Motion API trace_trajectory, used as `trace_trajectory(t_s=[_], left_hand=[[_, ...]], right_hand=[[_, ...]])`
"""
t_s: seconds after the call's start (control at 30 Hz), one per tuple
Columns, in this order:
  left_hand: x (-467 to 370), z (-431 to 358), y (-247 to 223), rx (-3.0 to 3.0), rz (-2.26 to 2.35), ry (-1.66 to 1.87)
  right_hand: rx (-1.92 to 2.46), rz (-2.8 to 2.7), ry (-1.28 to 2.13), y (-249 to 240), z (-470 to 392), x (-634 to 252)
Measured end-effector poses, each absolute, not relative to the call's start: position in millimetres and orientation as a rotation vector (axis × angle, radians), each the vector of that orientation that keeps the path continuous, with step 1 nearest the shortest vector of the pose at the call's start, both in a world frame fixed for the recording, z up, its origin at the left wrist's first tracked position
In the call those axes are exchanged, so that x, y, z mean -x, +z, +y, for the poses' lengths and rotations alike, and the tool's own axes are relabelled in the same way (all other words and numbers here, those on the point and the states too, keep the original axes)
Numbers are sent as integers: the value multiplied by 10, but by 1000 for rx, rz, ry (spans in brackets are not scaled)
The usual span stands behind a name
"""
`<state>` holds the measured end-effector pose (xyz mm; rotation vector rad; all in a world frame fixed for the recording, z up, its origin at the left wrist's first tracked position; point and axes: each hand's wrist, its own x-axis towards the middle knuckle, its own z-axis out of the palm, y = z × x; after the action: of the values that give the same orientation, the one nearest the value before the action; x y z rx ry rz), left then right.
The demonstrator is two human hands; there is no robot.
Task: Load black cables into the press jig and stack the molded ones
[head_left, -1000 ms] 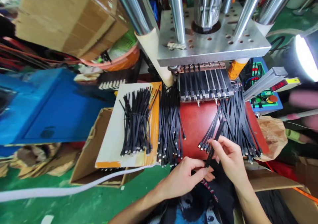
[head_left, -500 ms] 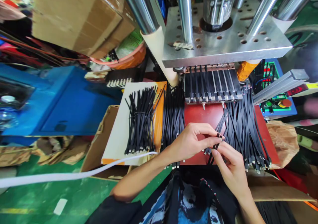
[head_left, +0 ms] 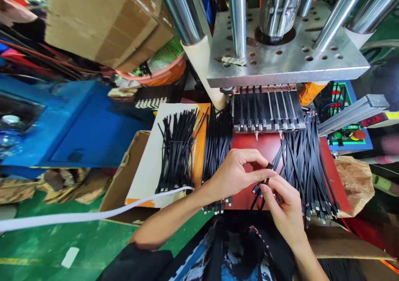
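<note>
My left hand (head_left: 235, 173) is closed in a pinch on a small dark piece of a black cable (head_left: 269, 165), above the red work surface. Just below and to its right, my right hand (head_left: 285, 200) pinches at the same cable; fingers cover much of it. More black cable ends stick out beneath my fingers. Beyond both hands a metal fixture (head_left: 269, 128) carries a row of black cables with metal connectors in its slots; some slots on the right hold none. A large bundle of black cables (head_left: 307, 168) lies right of my right hand.
A press plate (head_left: 289, 75) on steel columns stands over the fixture's back. More cables (head_left: 218, 144) lie left of it, and a tied bundle (head_left: 177, 152) rests on a white board (head_left: 143, 177). A control box (head_left: 352, 135) stands right. A white strap (head_left: 93, 218) crosses the left.
Both hands have shifted slightly left together, still pinching the cable. The view has moved a little. The cables in the fixture look the same.
</note>
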<state>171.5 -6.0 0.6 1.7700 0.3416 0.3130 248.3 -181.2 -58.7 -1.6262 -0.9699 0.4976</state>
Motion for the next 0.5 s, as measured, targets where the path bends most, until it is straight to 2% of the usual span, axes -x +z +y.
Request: trace_trajectory(t_s=[0.1,0.2,0.33,0.5], left_hand=[[-1813,30,41,-1885,358,448],[-2017,227,14,-1961,468,647],[-2430,568,-139,-2160,486,690],[-2843,834,-272,-2310,659,681]], right_hand=[[1688,-955,567,-630,-1784,-2443],[1735,-1042,817,-639,-1865,-2444],[1733,-1244,1094,-380,-1908,-2844],[1798,-1288,669,19,-1326,-3877]])
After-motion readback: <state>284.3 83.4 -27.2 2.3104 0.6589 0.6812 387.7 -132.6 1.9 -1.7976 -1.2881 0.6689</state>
